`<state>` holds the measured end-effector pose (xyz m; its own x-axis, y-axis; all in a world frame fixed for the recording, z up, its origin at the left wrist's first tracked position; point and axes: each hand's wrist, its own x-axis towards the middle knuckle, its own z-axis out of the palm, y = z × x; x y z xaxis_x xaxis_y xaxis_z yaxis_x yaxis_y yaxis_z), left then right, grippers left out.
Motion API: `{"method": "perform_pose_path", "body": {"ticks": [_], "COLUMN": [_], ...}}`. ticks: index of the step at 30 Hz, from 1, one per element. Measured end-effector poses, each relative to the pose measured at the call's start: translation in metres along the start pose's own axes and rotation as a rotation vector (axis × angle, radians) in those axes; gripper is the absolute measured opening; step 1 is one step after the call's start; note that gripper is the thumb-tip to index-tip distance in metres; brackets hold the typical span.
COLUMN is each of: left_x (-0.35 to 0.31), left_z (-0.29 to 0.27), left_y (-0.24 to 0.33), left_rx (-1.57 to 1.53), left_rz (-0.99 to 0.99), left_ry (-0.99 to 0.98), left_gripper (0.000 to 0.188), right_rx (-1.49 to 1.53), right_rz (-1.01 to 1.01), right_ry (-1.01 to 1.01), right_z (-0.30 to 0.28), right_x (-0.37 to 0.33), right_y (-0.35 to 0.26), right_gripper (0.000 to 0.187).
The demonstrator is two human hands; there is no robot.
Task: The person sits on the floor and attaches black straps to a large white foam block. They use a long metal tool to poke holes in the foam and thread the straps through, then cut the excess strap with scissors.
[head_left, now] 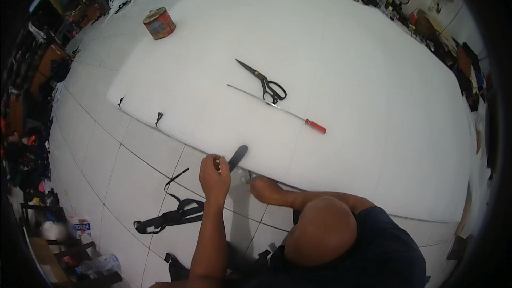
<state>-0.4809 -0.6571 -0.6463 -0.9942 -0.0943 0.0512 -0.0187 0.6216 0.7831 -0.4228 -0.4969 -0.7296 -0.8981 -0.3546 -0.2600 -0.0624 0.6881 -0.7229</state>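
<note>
My left hand (pixel 215 175) is raised at the near edge of a large white padded sheet (pixel 352 85), its fingers pinched together. What they hold, if anything, is too small to make out. Beside those fingers a dark grey, round-ended strip (pixel 239 156) reaches onto the sheet. My right hand (pixel 265 190) is closed at the sheet's edge, close to a small dark piece; its grip is partly hidden. Farther in on the sheet lie black-handled scissors (pixel 263 79) and a long thin-shafted screwdriver (pixel 314 126) with a red handle.
A rusty red tin (pixel 159 23) stands at the sheet's far left. Black ties (pixel 159 119) stick out along its near left edge. Black straps (pixel 173 217) and a thin black strip (pixel 176 179) lie on the tiled floor (pixel 114 173). Clutter lines the left side and far wall.
</note>
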Motion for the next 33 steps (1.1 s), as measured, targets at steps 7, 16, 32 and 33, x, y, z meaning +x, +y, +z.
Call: {"method": "perform_pose_path", "body": {"ticks": [7, 16, 32, 33], "left_x": [0.014, 0.053, 0.01, 0.004], "left_z": [0.036, 0.042, 0.018, 0.021], "left_y": [0.015, 0.009, -0.036, -0.035], "left_rx": [0.29, 0.345, -0.203, -0.231], "left_rz": [0.348, 0.215, 0.074, 0.086], "left_ry": [-0.097, -0.429, -0.384, -0.379], "left_gripper": [0.022, 0.026, 0.026, 0.025], "right_rx": [-0.402, -0.581, -0.185, -0.281], "right_rz": [-0.156, -0.449, -0.374, -0.491], "right_ry": [-0.149, -0.114, -0.034, 0.049], "right_z": [-0.013, -0.022, -0.075, -0.072], "right_x": [-0.01, -0.009, 0.013, 0.008], "right_y": [-0.033, -0.035, -0.033, -0.036], "right_gripper": [0.015, 0.011, 0.012, 0.011]}}
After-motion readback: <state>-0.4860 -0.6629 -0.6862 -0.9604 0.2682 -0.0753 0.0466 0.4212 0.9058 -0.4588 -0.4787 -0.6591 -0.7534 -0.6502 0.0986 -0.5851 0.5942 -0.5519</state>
